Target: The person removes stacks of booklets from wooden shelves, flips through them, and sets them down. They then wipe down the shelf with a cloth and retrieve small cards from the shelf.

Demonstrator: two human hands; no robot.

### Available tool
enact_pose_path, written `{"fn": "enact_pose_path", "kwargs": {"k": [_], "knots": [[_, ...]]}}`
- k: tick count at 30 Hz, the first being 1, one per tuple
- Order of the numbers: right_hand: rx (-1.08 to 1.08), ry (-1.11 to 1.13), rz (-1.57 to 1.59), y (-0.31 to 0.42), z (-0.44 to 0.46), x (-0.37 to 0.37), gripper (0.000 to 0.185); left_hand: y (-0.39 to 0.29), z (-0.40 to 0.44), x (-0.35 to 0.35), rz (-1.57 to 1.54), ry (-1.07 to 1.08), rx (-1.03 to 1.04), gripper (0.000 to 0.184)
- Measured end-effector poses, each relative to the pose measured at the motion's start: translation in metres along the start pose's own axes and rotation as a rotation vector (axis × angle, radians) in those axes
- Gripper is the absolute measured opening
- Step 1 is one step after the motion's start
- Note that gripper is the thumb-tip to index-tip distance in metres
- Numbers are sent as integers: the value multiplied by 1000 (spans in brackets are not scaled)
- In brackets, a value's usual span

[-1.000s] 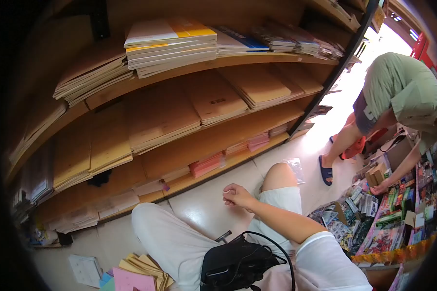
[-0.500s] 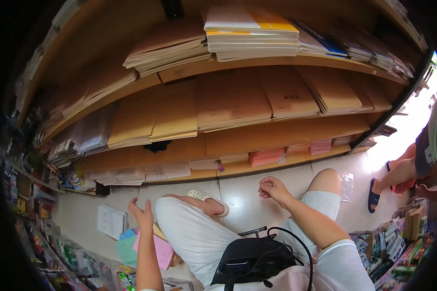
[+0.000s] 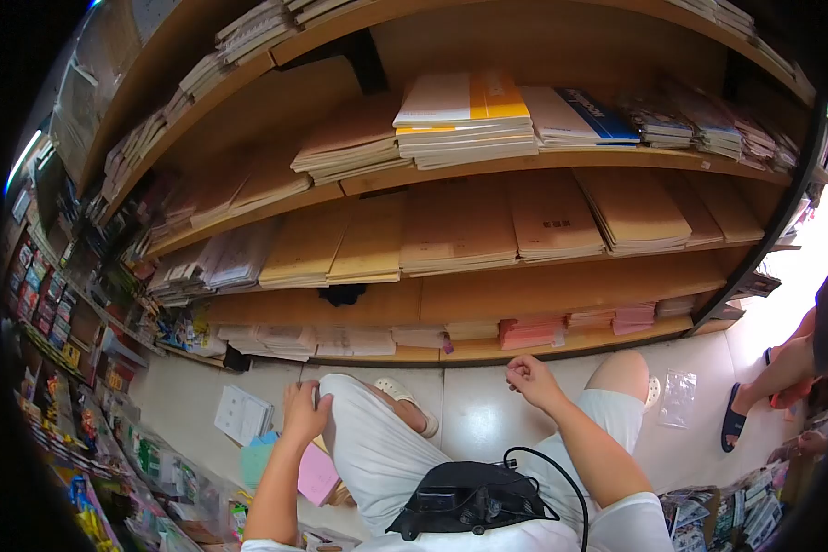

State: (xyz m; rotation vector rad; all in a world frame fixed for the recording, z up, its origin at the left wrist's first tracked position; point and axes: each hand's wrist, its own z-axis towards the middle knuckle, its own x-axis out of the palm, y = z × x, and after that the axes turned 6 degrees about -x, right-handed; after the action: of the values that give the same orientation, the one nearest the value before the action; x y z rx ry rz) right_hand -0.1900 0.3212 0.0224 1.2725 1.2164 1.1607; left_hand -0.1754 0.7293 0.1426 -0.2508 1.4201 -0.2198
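Note:
My left hand (image 3: 305, 411) rests at the side of my left knee, fingers stretched upward and thumb against the white trousers (image 3: 363, 432); nothing shows in it. Over the floor between my knees, my right hand (image 3: 535, 382) is loosely curled, and I see nothing between its fingers. Beside my left forearm lie a pink paper pad (image 3: 317, 474) and a green one (image 3: 256, 463), partly hidden by the arm. Just beyond them on the tiles is a white stack of booklets (image 3: 241, 414). A black waist bag (image 3: 474, 497) with a cable sits on my lap.
Wooden shelves (image 3: 570, 273) ahead hold brown and yellow envelopes (image 3: 460, 235), white-and-orange booklets (image 3: 465, 115) and pink paper stacks (image 3: 529, 333). A clear plastic bag (image 3: 678, 399) lies on the floor. At right is another person's leg (image 3: 775, 377) in a dark slipper. Packaged goods (image 3: 156, 451) crowd the left.
My view has tilted up, showing more upper shelf. My left hand has come in against my left knee, its fingers less spread. My right hand stays curled between the knees.

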Motion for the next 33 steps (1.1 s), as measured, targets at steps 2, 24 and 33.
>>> {"fn": "enact_pose_path", "kwargs": {"k": [2, 24, 33], "knots": [[-6, 2, 25, 4, 0, 2, 21, 38, 5, 16, 16, -32, -1, 30], [229, 112, -41, -28, 9, 26, 14, 95, 39, 31, -803, 399, -195, 8], [261, 94, -124, -25, -3, 24, 14, 90, 55, 29, -624, 424, -122, 6]]}}
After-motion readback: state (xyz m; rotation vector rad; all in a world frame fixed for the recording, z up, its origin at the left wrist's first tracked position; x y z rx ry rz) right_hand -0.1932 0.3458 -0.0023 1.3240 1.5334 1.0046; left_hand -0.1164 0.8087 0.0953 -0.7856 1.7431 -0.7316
